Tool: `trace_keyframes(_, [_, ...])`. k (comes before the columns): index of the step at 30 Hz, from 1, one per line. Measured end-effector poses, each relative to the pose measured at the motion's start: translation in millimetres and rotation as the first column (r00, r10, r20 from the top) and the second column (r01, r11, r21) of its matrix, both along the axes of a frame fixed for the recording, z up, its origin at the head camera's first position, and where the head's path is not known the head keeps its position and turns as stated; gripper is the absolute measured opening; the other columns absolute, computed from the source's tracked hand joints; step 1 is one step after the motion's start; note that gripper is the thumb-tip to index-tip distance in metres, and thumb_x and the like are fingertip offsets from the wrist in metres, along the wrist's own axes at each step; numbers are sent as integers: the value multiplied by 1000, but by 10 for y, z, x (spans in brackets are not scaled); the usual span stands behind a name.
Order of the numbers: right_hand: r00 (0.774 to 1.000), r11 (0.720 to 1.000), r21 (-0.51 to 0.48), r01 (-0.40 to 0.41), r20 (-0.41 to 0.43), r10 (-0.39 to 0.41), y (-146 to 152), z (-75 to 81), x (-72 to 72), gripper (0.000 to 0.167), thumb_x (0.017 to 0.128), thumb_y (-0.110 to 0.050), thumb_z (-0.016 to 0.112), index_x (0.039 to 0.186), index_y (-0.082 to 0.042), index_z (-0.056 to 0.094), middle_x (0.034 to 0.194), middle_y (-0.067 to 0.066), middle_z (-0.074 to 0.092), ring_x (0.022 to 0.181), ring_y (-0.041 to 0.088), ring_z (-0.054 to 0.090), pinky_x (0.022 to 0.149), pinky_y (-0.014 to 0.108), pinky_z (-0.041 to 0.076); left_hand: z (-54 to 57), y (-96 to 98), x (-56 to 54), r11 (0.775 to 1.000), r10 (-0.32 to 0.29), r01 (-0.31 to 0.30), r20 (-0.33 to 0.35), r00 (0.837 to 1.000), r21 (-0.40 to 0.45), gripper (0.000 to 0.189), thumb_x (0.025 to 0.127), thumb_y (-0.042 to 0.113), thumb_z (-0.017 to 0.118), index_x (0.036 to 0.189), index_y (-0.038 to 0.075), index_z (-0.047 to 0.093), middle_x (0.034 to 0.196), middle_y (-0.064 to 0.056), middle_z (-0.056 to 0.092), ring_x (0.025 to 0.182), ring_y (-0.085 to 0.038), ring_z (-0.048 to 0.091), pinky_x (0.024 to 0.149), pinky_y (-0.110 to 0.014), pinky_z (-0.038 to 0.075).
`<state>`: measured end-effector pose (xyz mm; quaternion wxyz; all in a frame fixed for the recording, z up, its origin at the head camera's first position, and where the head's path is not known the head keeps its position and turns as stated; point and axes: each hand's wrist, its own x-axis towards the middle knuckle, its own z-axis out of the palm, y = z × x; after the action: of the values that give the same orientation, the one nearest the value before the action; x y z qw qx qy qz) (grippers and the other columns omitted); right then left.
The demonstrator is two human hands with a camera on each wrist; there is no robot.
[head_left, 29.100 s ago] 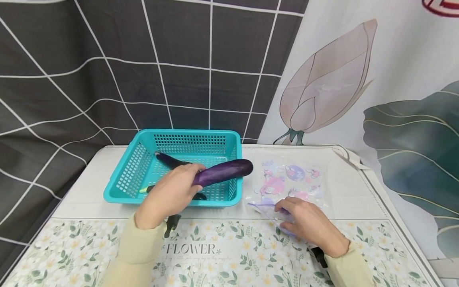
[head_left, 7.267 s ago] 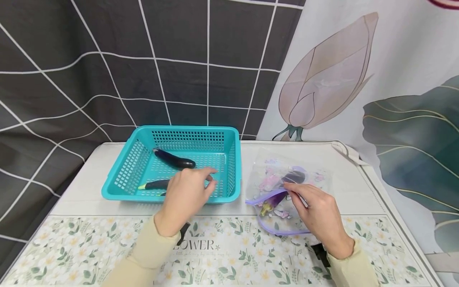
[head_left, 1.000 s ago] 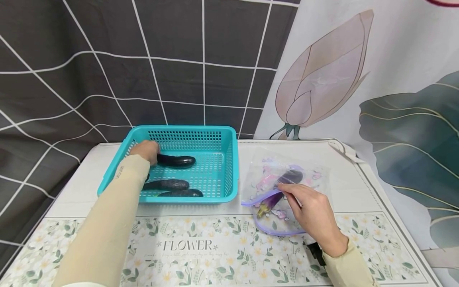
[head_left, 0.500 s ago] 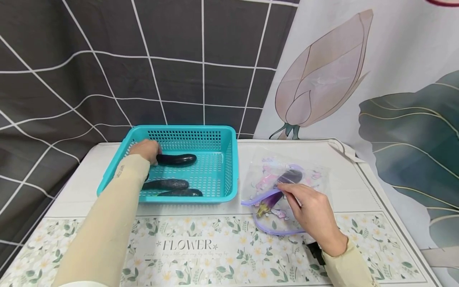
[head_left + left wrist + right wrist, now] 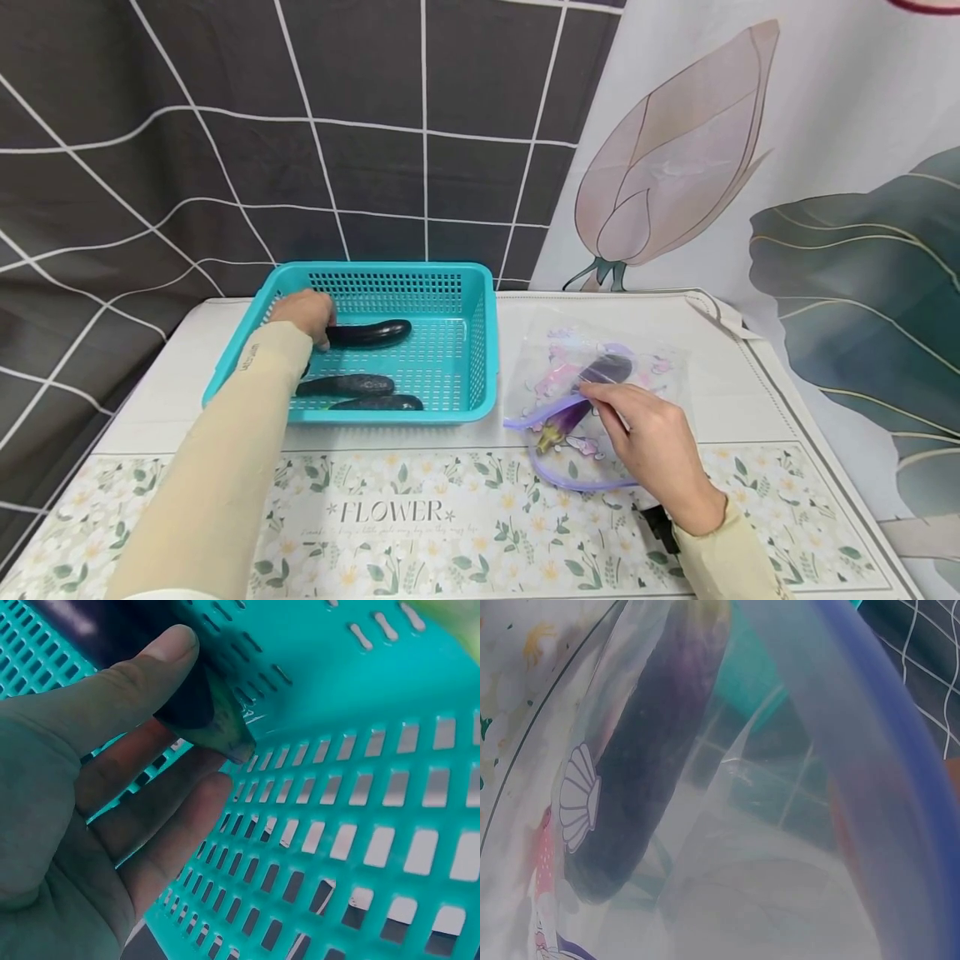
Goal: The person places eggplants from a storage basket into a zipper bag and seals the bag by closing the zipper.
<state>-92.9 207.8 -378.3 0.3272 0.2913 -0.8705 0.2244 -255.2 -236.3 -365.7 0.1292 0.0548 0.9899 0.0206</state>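
Note:
In the turquoise basket (image 5: 487, 358), my left hand (image 5: 303, 315) grips a glossy dark eggplant (image 5: 372, 333) by its stem end. The left wrist view shows the thumb over that eggplant (image 5: 176, 694) and the other fingers curled underneath, close to the slotted wall. My right hand (image 5: 660, 450) pinches the upper edge of a clear zip bag (image 5: 573, 486) with a purple seal, holding its mouth apart. Inside the bag lies a purple eggplant (image 5: 558, 429), stem toward the opening; the right wrist view shows this eggplant (image 5: 649, 765) through the plastic.
Two dark, long vegetables, a left one (image 5: 347, 385) and a right one (image 5: 382, 402), lie along the basket's front side. A floral mat (image 5: 420, 558) covers the near table. Behind the table hang a dark grid curtain (image 5: 375, 167) and a pale flower-print cloth (image 5: 675, 167).
Since the oldest frame, a purple eggplant has gone from my left hand into the bag. Lately my left hand reached to the basket's back left; the gripped eggplant's free end has risen slightly.

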Motion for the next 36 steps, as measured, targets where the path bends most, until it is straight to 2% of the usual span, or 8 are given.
trace_keyframes(4, [1000, 1000, 0, -1, 0, 1, -1, -4, -1, 37, 76, 11, 78, 108, -6, 76, 103, 6, 76, 91, 23, 74, 73, 38, 58, 15, 7, 14, 1000, -4, 4, -1, 1000, -13, 38, 75, 1, 86, 111, -2, 73, 107, -20, 71, 101, -37, 64, 91, -57, 51])
trace_keyframes(11, [1000, 1000, -1, -1, -3, 1, 3, -8, -2, 37, 75, 12, 79, 108, -6, 77, 103, 6, 76, 91, 22, 74, 72, 38, 58, 36, -2, 13, 997, -45, 44, -21, 999, -60, 37, 76, 4, 86, 111, -2, 73, 105, -19, 71, 99, -37, 65, 89, -56, 52])
trace_keyframes(21, [1000, 1000, -3, 1, -3, -1, 5, -7, -6, 36, 76, 11, 79, 108, -6, 77, 103, 5, 76, 91, 22, 74, 73, 38, 58, 84, -26, 10, 996, -76, 76, -16, 997, -42, 41, 79, 5, 85, 116, -4, 70, 112, -21, 70, 104, -39, 64, 89, -56, 52])
trace_keyframes(36, [1000, 1000, 4, -7, -5, 7, 0, -2, -6, 36, 75, 11, 78, 107, -5, 76, 103, 7, 76, 91, 24, 74, 72, 39, 58, 187, -63, 38, 992, -123, 123, -7, 992, -42, 41, 77, 6, 86, 114, -5, 71, 112, -22, 70, 103, -38, 65, 86, -51, 55])
